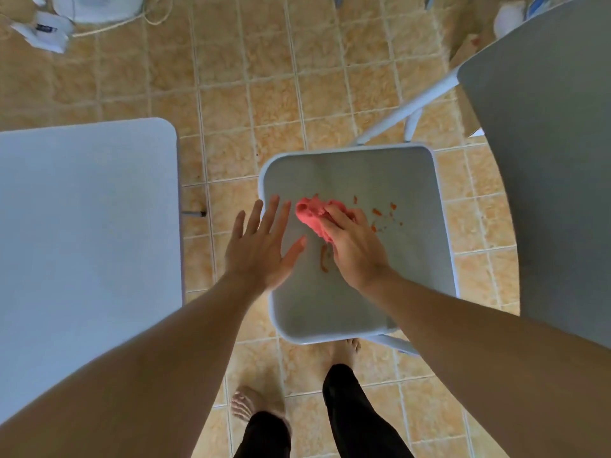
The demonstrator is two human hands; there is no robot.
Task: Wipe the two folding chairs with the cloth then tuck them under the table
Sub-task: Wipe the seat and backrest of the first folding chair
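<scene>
- Right hand (355, 249): shown palm down on the seat, its fingers curled over a bunched red cloth (309, 214), which is gripped and pressed against the seat surface.
- Left hand (261, 246): shown flat with the fingers straight and spread. The fingertips lie over the left rim of the seat and the thumb points towards the cloth. Nothing is held, and contact with the seat cannot be told.
- Folding chair seat (363, 173): a pale grey moulded seat with a raised rim, seen from above between the two forearms. The cloth lies left of its middle.
- Orange smears (377, 212): small spots scattered on the seat just right of the cloth. A longer orange streak (324, 261) is seen beside the right wrist.
- White tube frame (406, 109): seen running from the far edge of the seat up to the right.
- Pale flat top (89, 209): a rounded-cornered surface to the left, apart from the chair. Whether it is the table or the second chair cannot be told.
- Grey flat top (545, 160): a larger surface to the right, near the seat.
- Tiled floor (264, 94): tan tiles beneath everything, with bare feet (246, 403) and black trousers (350, 408) at the near edge.
- White appliance (99, 8): seen with its cord (155, 18) at the far left.
</scene>
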